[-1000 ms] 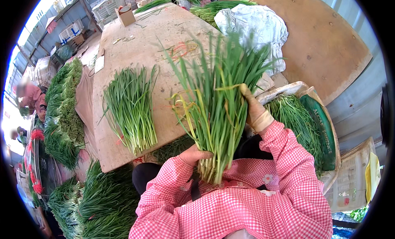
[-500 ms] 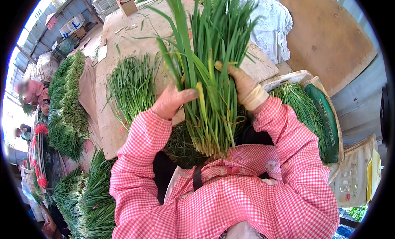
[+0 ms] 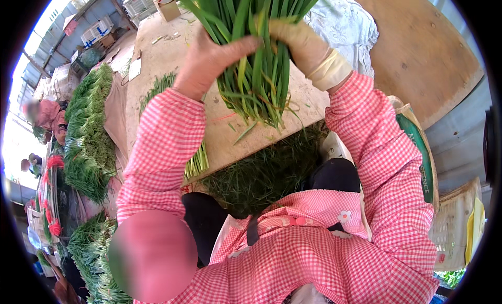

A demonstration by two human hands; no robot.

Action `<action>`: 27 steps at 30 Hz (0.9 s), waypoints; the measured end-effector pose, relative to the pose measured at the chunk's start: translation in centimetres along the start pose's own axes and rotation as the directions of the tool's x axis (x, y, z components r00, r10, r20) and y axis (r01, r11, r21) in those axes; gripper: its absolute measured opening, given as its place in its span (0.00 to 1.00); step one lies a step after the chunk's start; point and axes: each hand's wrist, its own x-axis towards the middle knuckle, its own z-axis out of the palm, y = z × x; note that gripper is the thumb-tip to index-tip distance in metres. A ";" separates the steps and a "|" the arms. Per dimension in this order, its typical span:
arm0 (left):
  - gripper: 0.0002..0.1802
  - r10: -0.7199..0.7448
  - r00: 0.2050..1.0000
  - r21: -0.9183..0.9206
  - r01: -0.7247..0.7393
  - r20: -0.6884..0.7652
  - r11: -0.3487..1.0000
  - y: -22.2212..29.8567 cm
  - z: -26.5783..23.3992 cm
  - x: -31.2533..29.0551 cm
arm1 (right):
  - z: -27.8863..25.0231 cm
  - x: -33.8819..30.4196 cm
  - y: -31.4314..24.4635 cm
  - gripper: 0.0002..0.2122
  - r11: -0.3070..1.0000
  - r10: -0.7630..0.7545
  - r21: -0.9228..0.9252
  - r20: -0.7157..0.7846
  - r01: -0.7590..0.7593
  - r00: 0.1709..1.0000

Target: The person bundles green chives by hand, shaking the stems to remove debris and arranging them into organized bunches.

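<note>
Between my hands hangs a thick bunch of green chives (image 3: 256, 74), held over the wooden table's near edge with the cut stem ends pointing down toward me. My left hand (image 3: 217, 58) grips its left side, the thumb lying across the leaves. On the other side my right hand (image 3: 300, 42), in a pale glove with a cuff band at the wrist, is closed round the leaves. A few yellowed leaves and thin dry strands show among the stems. The fingers behind the bunch are hidden. Another pile of chives (image 3: 196, 163) lies on the table, partly behind my left sleeve.
The wooden table (image 3: 157, 48) stretches ahead. Loose green trimmings (image 3: 261, 168) lie below its edge, by my knees. White cloth (image 3: 345, 29) is at the far right, a green-printed sack (image 3: 418, 142) at my right. Long heaps of greens (image 3: 86, 136) and a person (image 3: 49, 118) are at left.
Both hands have lifted the chive bunch up and away from my lap, over the table. The trimmings below the table edge now show more.
</note>
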 end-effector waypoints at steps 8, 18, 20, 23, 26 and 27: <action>0.38 -0.121 0.990 0.288 0.097 0.068 0.953 -3.2 1.0 1.2 | 1.4 0.2 5.3 0.27 0.557 0.107 0.830 -0.031 -0.034 0.994; 0.59 0.091 0.996 0.724 -0.045 -0.025 0.688 -6.7 3.4 -1.4 | 1.2 3.3 2.3 0.11 0.712 0.482 0.693 -0.363 -0.115 0.797; 0.65 0.076 0.995 0.690 -0.014 -0.060 0.723 -7.7 2.8 -3.8 | 0.9 3.0 0.9 0.10 0.738 0.439 0.668 -0.370 -0.094 0.819; 0.62 -0.049 0.989 0.697 0.131 -0.137 0.705 -10.0 2.7 -7.2 | -0.9 2.1 2.6 0.10 0.658 0.431 0.753 -0.341 -0.032 0.836; 0.52 -0.326 0.940 0.675 0.304 -0.098 0.672 -14.5 2.7 -10.4 | -0.9 0.4 5.1 0.11 0.846 0.416 0.515 -0.473 -0.139 0.776; 0.48 -0.306 0.945 0.703 0.297 -0.119 0.646 -14.4 2.9 -11.2 | -1.0 0.1 5.4 0.11 0.804 0.451 0.583 -0.468 -0.118 0.760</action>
